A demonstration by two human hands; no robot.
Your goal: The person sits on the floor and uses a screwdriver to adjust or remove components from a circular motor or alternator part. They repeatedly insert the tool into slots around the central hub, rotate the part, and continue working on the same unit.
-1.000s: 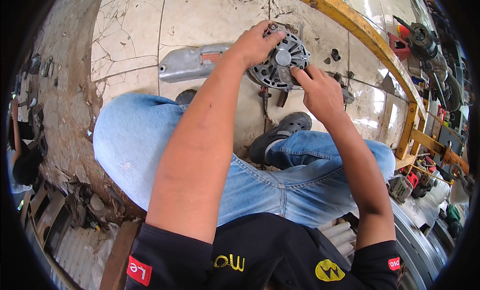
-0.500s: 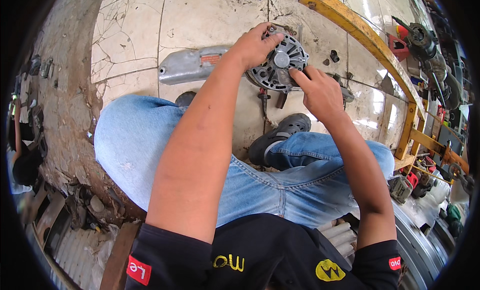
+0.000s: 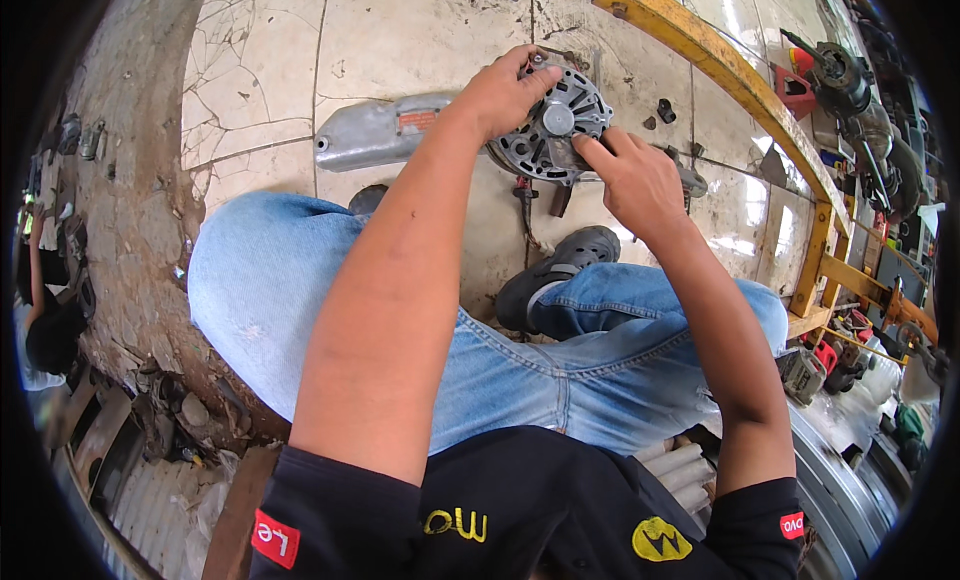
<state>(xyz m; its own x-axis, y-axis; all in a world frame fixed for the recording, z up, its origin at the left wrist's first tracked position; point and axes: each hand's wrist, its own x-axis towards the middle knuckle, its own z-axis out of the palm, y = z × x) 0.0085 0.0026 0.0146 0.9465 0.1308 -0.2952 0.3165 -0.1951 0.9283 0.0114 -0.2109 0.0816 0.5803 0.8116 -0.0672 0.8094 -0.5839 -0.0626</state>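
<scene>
Grey alternator point(image 3: 556, 130) held above tiled floor point(image 3: 400, 40), ahead of knees. Left hand point(image 3: 502, 90) clamped over its left rim, steadying. Right hand point(image 3: 630, 175) at its right edge, fingertip pressing housing. Silver cover point(image 3: 375, 135) lies left of alternator.

alternator housing point(image 3: 556, 130) on floor ahead of knees | metal cover point(image 3: 375, 135) just left | shoe point(image 3: 555, 270) below

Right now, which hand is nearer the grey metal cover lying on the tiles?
Left. The left hand grips the alternator's left edge, just beside the grey metal cover; the right hand is on the alternator's far side.
</scene>
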